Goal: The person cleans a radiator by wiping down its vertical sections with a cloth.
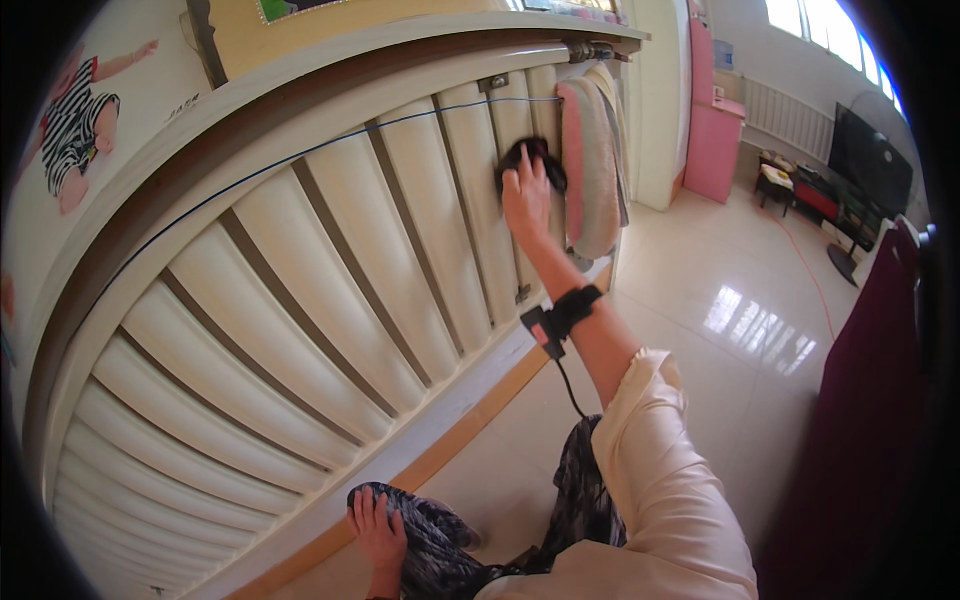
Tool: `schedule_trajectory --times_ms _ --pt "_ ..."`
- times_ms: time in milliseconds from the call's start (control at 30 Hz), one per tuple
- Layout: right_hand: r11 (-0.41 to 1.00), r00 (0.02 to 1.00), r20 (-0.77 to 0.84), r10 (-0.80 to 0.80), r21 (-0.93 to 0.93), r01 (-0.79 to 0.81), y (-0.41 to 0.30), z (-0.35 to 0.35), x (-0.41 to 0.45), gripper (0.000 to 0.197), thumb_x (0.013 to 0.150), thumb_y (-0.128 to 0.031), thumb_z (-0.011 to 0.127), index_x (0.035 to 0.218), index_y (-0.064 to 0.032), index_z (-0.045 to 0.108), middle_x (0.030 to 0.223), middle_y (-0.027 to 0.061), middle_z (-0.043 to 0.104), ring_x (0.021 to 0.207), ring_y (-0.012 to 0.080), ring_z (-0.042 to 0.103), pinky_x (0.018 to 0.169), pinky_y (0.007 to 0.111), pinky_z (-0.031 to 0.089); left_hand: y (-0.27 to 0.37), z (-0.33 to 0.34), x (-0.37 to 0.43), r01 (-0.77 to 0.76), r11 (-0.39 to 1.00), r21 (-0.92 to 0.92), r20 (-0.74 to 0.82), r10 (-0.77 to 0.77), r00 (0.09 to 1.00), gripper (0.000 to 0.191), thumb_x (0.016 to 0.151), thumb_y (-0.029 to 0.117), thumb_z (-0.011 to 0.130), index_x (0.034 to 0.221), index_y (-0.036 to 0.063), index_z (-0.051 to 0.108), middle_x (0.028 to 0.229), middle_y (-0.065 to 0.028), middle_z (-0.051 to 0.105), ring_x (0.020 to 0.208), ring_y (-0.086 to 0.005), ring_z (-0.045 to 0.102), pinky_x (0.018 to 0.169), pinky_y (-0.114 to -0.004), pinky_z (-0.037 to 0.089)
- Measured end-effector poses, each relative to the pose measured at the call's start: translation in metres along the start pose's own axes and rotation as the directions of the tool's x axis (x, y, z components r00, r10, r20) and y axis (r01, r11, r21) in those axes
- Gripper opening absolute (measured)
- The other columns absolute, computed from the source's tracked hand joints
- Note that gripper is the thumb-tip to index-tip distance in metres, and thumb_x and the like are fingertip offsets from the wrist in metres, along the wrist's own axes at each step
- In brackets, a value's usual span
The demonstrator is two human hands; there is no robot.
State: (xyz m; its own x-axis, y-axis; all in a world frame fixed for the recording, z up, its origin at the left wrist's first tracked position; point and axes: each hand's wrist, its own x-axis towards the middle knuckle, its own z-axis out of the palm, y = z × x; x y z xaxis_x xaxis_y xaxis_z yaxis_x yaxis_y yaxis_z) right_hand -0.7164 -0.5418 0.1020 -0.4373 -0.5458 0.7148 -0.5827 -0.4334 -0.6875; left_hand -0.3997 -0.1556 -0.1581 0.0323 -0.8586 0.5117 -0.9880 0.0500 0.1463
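Note:
A long cream-coloured radiator [405, 217] with upright columns runs along the wall in front of me. At its right end my right hand [527, 196] presses a dark, bunched cloth-like item against the columns; the dark item [556, 174] is partly hidden under my fingers. Just right of that hand, a pink and grey towel [592, 165] hangs over the radiator's end. A strap with a small black device and a cable is round my right wrist. My left hand [379, 529] rests on my knee in patterned trousers, with its fingers a little apart and nothing held.
A blue cord [330, 133] stretches across the radiator's upper part, below a shelf edge [420, 28]. Glossy floor tiles [675, 262] lie to the right, with a pink cabinet [712, 142], a television [870, 154] and an orange cable [806, 266] beyond. Dark red fabric [847, 405] covers something at the right.

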Motion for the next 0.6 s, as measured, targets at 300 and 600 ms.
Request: schedule_trajectory --times_ms 300,600 --pt "0.975 0.976 -0.062 -0.209 -0.09 0.203 -0.034 -0.008 0.071 0.056 0.08 -0.031 0.053 0.132 -0.0158 0.04 0.13 0.0182 0.043 0.107 0.0413 0.047 0.089 0.047 0.042 -0.003 0.002 0.001 0.008 1.0 0.012 0.051 -0.009 0.999 0.034 0.084 0.015 0.053 0.115 0.0031 0.05 0.133 -0.0181 0.042 0.125 -0.0364 0.035 0.104 -0.052 0.022" --pt "0.999 0.989 -0.141 0.035 0.002 -0.035 0.063 0.026 -0.045 0.064 0.084 -0.036 0.055 0.136 -0.0067 0.031 0.133 0.0248 0.034 0.117 0.0409 0.042 0.091 0.045 0.04 -0.003 0.007 0.011 0.019 1.0 0.022 0.041 -0.02 0.999 0.031 0.085 0.015 0.051 0.114 0.0028 0.051 0.132 -0.0188 0.043 0.124 -0.0371 0.037 0.103 -0.051 0.023"
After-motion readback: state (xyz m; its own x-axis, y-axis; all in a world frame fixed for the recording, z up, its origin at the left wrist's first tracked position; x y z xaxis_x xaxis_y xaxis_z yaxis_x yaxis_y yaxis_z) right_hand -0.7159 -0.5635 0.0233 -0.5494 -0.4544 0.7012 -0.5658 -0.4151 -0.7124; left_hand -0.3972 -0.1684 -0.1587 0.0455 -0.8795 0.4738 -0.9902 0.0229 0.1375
